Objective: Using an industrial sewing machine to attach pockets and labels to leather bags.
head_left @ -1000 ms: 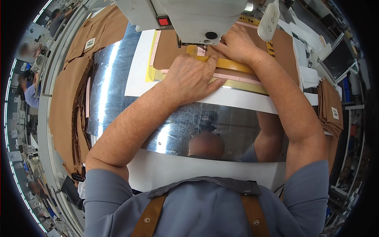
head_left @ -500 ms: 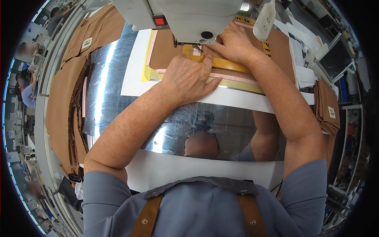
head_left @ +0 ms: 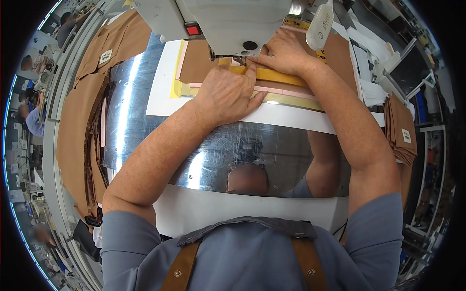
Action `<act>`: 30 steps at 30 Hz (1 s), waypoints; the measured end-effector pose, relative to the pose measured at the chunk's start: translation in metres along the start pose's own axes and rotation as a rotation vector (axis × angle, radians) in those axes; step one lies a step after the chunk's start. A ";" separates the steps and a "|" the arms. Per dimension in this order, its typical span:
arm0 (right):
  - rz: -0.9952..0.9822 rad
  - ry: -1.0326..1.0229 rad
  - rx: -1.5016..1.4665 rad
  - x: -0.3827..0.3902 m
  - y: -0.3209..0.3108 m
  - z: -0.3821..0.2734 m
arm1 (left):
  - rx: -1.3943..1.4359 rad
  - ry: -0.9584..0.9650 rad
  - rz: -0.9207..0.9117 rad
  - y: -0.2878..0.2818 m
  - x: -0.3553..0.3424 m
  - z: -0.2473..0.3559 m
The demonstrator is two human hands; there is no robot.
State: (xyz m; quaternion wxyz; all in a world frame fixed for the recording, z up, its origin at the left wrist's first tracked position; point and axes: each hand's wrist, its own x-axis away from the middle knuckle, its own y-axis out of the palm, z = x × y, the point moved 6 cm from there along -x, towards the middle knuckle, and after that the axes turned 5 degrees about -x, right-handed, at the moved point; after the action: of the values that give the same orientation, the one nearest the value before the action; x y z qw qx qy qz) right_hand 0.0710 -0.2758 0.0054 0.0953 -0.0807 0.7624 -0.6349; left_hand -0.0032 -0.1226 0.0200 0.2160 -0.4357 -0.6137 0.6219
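Observation:
Under the sewing machine head [head_left: 223, 24] lies a flat layered template with a brown fabric panel [head_left: 194, 68], a yellow strip [head_left: 281, 76], pink edging strips and a white sheet [head_left: 162, 94] beneath. My left hand [head_left: 225, 92] presses down on its near side, index finger stretched toward the needle area and thumb apart. My right hand [head_left: 286, 51] lies on the panel right of the needle area, its fingers stretched out and partly hidden by the machine. The needle area is mostly covered by my fingertips.
A shiny metal plate [head_left: 233, 160] covers the table in front of me. Brown fabric pieces [head_left: 80, 126] are heaped at the left, and a stack of brown pieces [head_left: 400, 131] sits at the right. A white handheld-like device [head_left: 319, 29] hangs beside the machine.
The template and white sheet have slid slightly left and away from me under the machine, with both hands moving along on top.

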 end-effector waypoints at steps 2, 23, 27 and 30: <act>-0.030 0.017 0.011 0.001 0.000 -0.001 | 0.044 0.009 -0.015 0.001 0.001 0.000; 0.168 -0.080 -0.141 0.028 -0.009 -0.015 | 0.044 -0.050 -0.014 -0.033 0.031 0.010; 0.217 -0.121 -0.122 0.039 -0.012 -0.020 | 0.076 0.031 0.168 -0.036 0.045 0.008; 0.163 -0.124 -0.124 0.045 -0.015 -0.023 | 0.060 0.061 0.115 -0.038 0.051 0.012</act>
State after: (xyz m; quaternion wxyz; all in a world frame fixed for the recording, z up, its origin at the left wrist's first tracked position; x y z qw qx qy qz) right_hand 0.0215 -0.2675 0.0228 0.1884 -0.0636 0.7969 -0.5704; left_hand -0.0495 -0.0826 0.0411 0.2115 -0.4823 -0.5620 0.6379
